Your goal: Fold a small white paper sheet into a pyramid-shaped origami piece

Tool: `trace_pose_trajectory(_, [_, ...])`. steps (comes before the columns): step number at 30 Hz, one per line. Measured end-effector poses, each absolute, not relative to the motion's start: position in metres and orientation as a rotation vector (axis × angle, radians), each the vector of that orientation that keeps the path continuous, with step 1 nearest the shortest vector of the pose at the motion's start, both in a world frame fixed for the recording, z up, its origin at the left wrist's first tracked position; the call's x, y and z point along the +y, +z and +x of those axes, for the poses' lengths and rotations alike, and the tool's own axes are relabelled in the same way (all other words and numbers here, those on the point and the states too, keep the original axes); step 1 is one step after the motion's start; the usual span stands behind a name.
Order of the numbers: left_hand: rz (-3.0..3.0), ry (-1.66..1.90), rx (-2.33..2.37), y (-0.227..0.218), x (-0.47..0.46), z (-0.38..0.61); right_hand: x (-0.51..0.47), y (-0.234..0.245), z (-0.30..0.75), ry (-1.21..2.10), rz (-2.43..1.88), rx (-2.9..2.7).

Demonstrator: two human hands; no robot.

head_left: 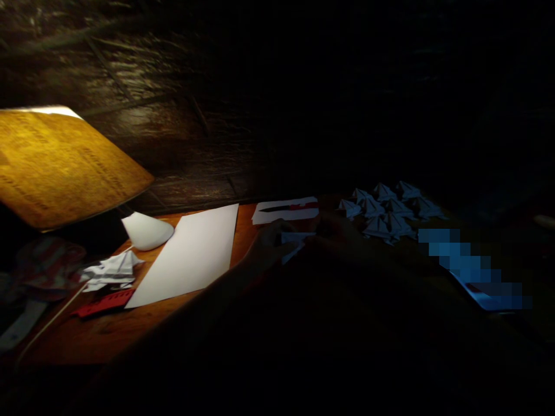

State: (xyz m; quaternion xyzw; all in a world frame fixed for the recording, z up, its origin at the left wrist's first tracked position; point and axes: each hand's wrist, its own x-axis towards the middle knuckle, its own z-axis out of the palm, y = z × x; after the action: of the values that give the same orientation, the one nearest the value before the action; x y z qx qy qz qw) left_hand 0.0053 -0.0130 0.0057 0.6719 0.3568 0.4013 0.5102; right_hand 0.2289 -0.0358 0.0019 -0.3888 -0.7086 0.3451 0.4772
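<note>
White paper (296, 238) sits pinched at its ends between left hand (269, 242) and right hand (337, 231) fingers.

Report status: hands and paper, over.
Left hand, right hand meet at small white paper; grip too dark. Folded pieces piled beyond right hand. White sheet lies left.

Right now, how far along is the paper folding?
Done: a cluster of folded paper shapes sits at the right of the table. In hand: the left hand and right hand meet at a small white piece; the grip is too dark to read. Left: a long flat white sheet lies unfolded, with scraps beside it.
</note>
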Motion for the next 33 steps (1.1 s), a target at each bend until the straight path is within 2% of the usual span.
trace_pose_trajectory(9, [1.502,0.839,0.656,0.0,-0.014,0.011,-0.033,0.003,0.228,0.819,-0.916,-1.682])
trace_pose_trajectory(18, [1.653,1.096,0.849,-0.001,-0.01,0.005,-0.032,-0.001,0.228,0.754,-0.998,-1.645])
trace_pose_trajectory(25, [1.693,1.053,0.838,0.002,-0.013,0.007,-0.033,0.001,0.23,0.731,-1.015,-1.682])
trace_pose_trajectory(30, [1.416,1.028,0.854,0.005,-0.011,0.005,-0.037,0.006,0.23,0.842,-0.913,-1.619])
trace_pose_trajectory(33, [1.231,0.87,0.782,0.007,-0.008,0.002,-0.04,0.012,0.23,0.929,-0.896,-1.601])
